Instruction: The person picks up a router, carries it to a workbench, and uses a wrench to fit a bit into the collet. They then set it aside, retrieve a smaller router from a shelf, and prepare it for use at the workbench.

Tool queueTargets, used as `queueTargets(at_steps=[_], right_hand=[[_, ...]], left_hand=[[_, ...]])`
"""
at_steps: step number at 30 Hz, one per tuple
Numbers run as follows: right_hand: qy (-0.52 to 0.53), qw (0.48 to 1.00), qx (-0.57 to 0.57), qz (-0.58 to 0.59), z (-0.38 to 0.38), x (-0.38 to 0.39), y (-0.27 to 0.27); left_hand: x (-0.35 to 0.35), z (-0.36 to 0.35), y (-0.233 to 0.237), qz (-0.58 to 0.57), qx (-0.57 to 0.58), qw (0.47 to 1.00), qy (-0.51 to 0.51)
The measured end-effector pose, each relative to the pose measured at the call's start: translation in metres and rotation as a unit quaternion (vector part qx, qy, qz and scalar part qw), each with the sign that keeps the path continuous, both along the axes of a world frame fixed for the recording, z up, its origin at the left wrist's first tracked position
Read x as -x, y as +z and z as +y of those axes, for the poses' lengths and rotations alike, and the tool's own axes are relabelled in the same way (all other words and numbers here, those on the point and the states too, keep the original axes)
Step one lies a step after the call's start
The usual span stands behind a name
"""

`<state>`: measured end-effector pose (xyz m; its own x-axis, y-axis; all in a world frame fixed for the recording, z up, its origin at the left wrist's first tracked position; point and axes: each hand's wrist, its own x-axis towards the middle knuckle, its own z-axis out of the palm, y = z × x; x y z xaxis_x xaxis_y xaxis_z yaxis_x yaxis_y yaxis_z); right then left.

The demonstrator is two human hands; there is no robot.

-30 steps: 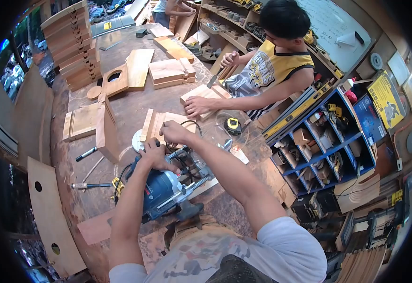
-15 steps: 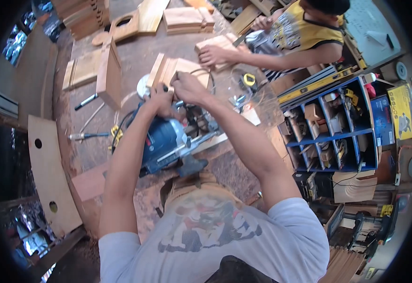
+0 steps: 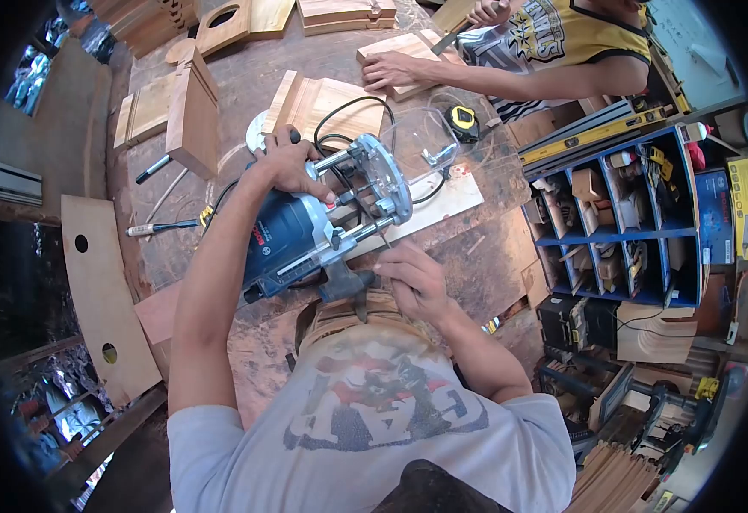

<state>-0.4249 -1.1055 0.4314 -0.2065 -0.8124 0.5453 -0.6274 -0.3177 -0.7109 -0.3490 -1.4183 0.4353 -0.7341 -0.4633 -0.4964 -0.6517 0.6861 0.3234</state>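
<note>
A blue plunge router (image 3: 284,231) lies on its side on the worktable, its clear round base (image 3: 388,179) facing right. My left hand (image 3: 292,167) is closed over the router's far side, by a dark knob. My right hand (image 3: 416,278) is just right of the router's near black handle (image 3: 344,282), with its fingers curled together. Whatever those fingers may pinch is too small to make out. A black cable (image 3: 348,104) loops behind the router. Beyond it lie grooved wooden pieces (image 3: 327,107). A pale flat board (image 3: 442,205) lies under the base end.
Across the table, another person's hand (image 3: 391,70) rests on a wooden block (image 3: 412,47); their other hand holds a chisel-like tool. A tape measure (image 3: 462,122) lies right. A blue compartment shelf (image 3: 617,227) stands beside the table. An upright wooden piece (image 3: 192,115) stands left.
My right hand has moved from the router's far side down toward me, near its black handle. My left hand stays on the router. The other person's tool hand has shifted.
</note>
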Motion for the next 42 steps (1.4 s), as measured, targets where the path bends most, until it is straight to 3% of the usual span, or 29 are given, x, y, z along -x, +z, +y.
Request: queueTargets(at_steps=[4,7,9,11,13,15,18,21,26,30,34,37,39,42], right_hand=[[-0.009,0.997,-0.002,-0.072,0.002,0.0,0.074],[-0.046,0.95,-0.232,-0.205,-0.01,0.001,0.16],[-0.046,0.956,-0.284,-0.063,-0.054,0.005,0.155],[-0.018,0.93,-0.36,0.073,-0.1,0.021,0.107],[0.033,0.853,-0.505,0.128,-0.135,0.023,0.07],[0.017,0.853,-0.49,0.18,-0.152,0.022,0.033],[0.067,0.796,-0.586,0.132,-0.165,0.011,0.066],[0.029,0.746,-0.653,0.127,-0.169,0.001,0.067],[0.002,0.784,-0.579,0.225,-0.142,-0.002,0.056],[-0.012,0.802,-0.573,0.169,-0.12,0.012,0.05],[-0.041,0.88,-0.461,0.111,-0.125,0.014,0.038],[0.018,0.822,-0.552,0.138,-0.145,0.021,0.02],[0.003,0.844,-0.498,0.199,-0.134,0.022,0.013],[0.04,0.819,-0.565,0.093,-0.108,0.01,0.066]], left_hand=[[0.0,0.0,-0.001,0.001,0.016,1.0,0.004],[-0.001,0.0,0.0,0.01,0.003,1.0,0.006],[-0.002,-0.005,-0.013,0.023,0.004,1.0,0.002],[-0.002,-0.001,-0.001,0.01,0.014,1.0,0.0],[-0.004,-0.001,0.001,0.014,-0.002,1.0,0.008],[-0.003,-0.002,-0.001,0.015,-0.005,1.0,0.009],[-0.003,-0.005,-0.008,0.025,-0.006,1.0,0.01],[-0.003,-0.004,-0.006,0.019,-0.001,1.0,0.011],[-0.005,0.0,0.004,0.011,-0.011,1.0,0.013],[-0.004,-0.001,0.002,0.013,-0.02,1.0,0.009],[-0.002,-0.002,0.002,0.016,-0.013,1.0,0.007],[-0.001,-0.005,-0.011,0.013,0.008,1.0,0.004],[0.0,-0.002,-0.003,0.001,0.017,1.0,0.006],[0.001,-0.006,-0.006,0.013,0.008,1.0,0.005]])
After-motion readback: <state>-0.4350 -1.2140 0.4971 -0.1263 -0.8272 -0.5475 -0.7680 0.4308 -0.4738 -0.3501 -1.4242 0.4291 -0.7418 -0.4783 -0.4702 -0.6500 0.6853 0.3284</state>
